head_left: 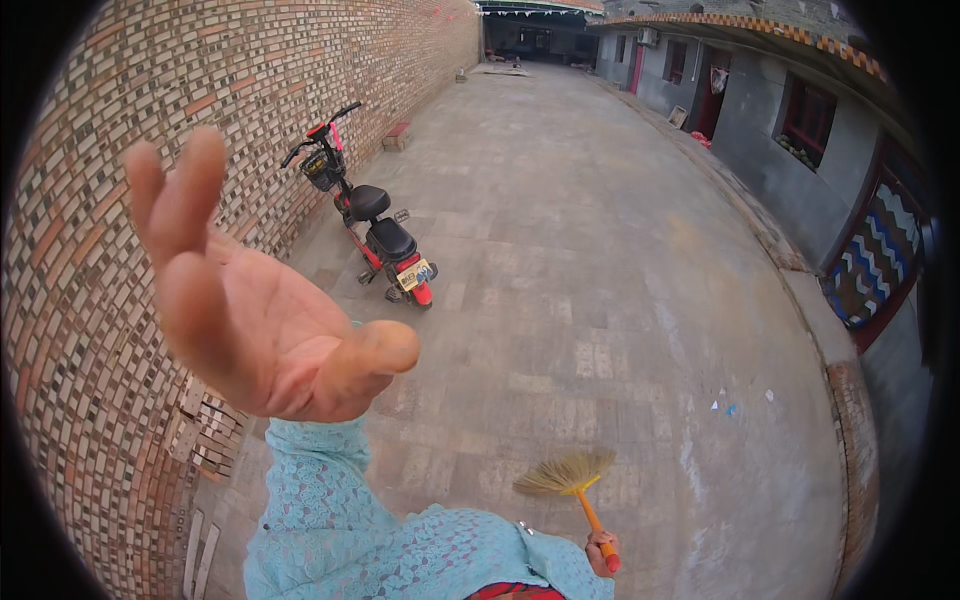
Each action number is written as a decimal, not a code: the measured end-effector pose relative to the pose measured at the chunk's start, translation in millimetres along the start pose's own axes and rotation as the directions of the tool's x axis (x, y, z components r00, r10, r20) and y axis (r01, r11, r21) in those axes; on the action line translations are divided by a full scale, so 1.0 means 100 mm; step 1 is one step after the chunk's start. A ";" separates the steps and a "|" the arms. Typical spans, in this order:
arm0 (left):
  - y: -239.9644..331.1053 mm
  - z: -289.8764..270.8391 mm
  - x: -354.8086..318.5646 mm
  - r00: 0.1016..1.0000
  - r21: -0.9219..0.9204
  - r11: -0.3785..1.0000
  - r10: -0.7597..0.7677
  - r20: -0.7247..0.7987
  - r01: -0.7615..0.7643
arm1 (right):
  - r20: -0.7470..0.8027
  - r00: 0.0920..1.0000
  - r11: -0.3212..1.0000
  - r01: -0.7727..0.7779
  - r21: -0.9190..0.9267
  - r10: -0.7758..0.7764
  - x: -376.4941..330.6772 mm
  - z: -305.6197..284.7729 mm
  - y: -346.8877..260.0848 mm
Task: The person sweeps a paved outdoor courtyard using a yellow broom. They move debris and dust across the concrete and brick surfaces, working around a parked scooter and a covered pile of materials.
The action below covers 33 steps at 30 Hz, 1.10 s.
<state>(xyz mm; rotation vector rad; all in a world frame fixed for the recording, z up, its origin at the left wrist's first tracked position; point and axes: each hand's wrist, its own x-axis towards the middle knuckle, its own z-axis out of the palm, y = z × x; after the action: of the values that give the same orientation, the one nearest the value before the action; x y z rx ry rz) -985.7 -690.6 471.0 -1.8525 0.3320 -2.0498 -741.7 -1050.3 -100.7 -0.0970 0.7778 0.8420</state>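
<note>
My left hand [275, 320] is raised close in front of me, palm showing, fingers spread and nothing in it. Its forearm wears a light blue lace sleeve [320, 480]. Low in the view, my right hand [601, 550] is wrapped round the orange handle of a broom [591, 510]. The broom's straw bristles [565, 472] fan out away from me over the paved ground, bound by a yellow band. Whether the bristles touch the ground I cannot tell.
A red and black electric scooter [385, 230] stands near the patterned brick wall [230, 110] on the left. Small scraps [731, 409] lie on the paving [560, 290] to the right. Beyond a raised kerb [800, 290] runs a grey building with a patterned door curtain [872, 260].
</note>
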 end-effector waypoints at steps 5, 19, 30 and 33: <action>0.32 0.39 -0.98 0.685 0.100 0.813 -0.543 0.485 0.573 | -0.031 0.927 0.927 0.374 0.012 -0.374 -0.42 -0.26 -0.69; 1.88 -0.81 -4.18 -0.729 0.718 0.571 -0.278 0.625 0.398 | 0.064 0.939 0.906 0.343 -0.247 -0.338 -1.39 0.49 -0.25; 2.20 -1.16 -4.80 -0.803 0.798 0.311 -0.149 0.578 0.517 | 0.219 0.975 1.000 -0.029 0.001 0.028 -0.43 0.70 -0.28; 2.23 -1.37 -4.88 -0.839 0.851 0.196 -0.168 0.518 0.487 | 0.110 0.991 0.997 -0.077 0.010 0.076 -0.13 0.67 -0.33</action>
<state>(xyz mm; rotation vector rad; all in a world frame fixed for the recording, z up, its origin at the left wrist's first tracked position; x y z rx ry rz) -1060.0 -700.4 -77.6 -3.3982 -1.8394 0.8068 -684.7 -1055.6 -50.8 -0.0084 0.6871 0.9068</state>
